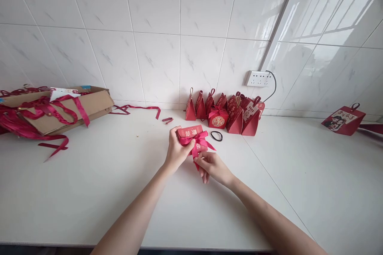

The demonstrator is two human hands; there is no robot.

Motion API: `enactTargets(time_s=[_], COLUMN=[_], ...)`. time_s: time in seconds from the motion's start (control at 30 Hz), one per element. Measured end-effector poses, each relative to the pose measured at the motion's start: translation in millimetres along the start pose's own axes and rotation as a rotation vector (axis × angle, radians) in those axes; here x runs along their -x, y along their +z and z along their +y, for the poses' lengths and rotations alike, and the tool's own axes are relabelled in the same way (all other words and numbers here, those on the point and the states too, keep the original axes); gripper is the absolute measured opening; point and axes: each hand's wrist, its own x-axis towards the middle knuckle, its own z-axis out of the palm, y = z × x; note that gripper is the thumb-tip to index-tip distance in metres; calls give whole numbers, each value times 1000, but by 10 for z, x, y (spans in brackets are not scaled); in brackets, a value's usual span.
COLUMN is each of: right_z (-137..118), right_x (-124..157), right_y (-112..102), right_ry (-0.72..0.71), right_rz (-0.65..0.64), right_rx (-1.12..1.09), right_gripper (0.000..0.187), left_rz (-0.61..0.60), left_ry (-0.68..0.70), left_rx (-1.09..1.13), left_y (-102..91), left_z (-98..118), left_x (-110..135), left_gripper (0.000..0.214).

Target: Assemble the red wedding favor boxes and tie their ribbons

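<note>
A small red gift box (186, 132) with pale printed characters is held up over the white table. My left hand (177, 148) grips it from the left, the thumb pressing on the knot of the bow. The bow is a crimson satin ribbon (202, 140) tied across the box's face. Just below the box, my right hand (214, 166) pinches one hanging tail of this ribbon between thumb and fingers. Part of the box's lower side is hidden behind the hands.
Several red gift boxes (235, 117) stand near the tiled wall, with a black hair tie (216, 136) before them. Another red box (344, 119) sits far right. At left, a cardboard box (98, 105) overflows with ribbons. A wall socket (257, 79) is behind.
</note>
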Motion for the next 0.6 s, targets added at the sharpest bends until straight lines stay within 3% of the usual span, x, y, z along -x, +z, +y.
enactTargets(time_s=[0.13, 0.37, 0.6], right_z=[61, 67, 112], right_x=[-23, -1, -41], right_y=[95, 130, 239], right_ry=[34, -34, 74], right_rz=[-86, -229, -93], right_rx=[-64, -145, -107], right_gripper=[54, 53, 43], left_rz=[-43, -68, -121], left_ry=[-17, -78, -106], left_rx=[7, 30, 81], left_y=[14, 10, 13], left_z=[18, 62, 80], left_x=[21, 32, 42], left_gripper=[50, 51, 50])
